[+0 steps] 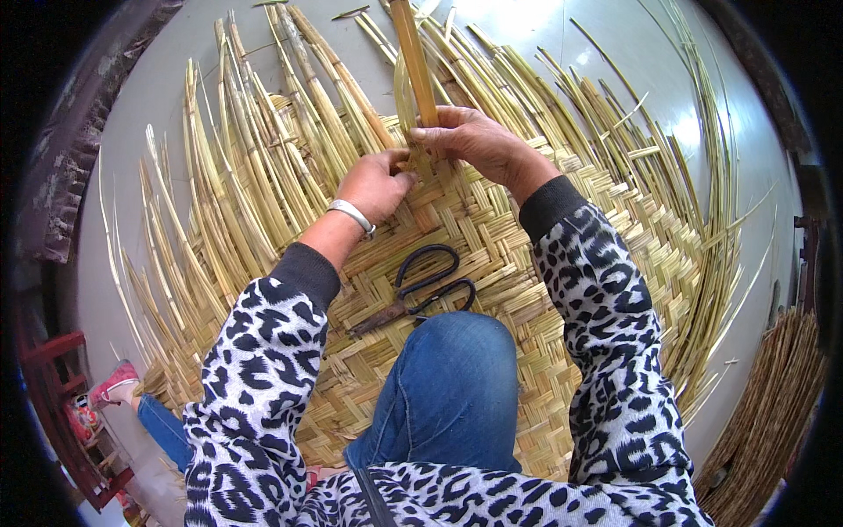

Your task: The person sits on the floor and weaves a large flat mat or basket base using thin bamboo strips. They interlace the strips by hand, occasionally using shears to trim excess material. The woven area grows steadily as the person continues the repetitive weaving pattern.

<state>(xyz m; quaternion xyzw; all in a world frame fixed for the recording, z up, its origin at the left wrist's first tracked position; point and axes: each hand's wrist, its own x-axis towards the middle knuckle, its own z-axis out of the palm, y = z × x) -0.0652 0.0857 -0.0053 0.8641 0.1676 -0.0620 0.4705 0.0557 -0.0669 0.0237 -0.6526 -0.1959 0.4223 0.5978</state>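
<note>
A large woven reed mat point(544, 263) spreads beneath me, with long unwoven reed strips fanning out from its far edge. My right hand point(479, 145) is closed on a broad, yellow-brown reed strip point(414, 66) that stands up from the weave. Close beside it, my left hand point(375, 186) has its fingers bent in at the edge of the weave; what they pinch is hidden. Black-handled scissors point(391, 314) lie on the mat between my forearms and my knee.
My bent knee point(448, 386) in blue jeans rests over the mat. Loose thin reeds point(711, 220) curve along the right side. A brown bundle of stalks point(764, 404) lies at the lower right, and a dark red wooden frame point(57, 351) stands at the left.
</note>
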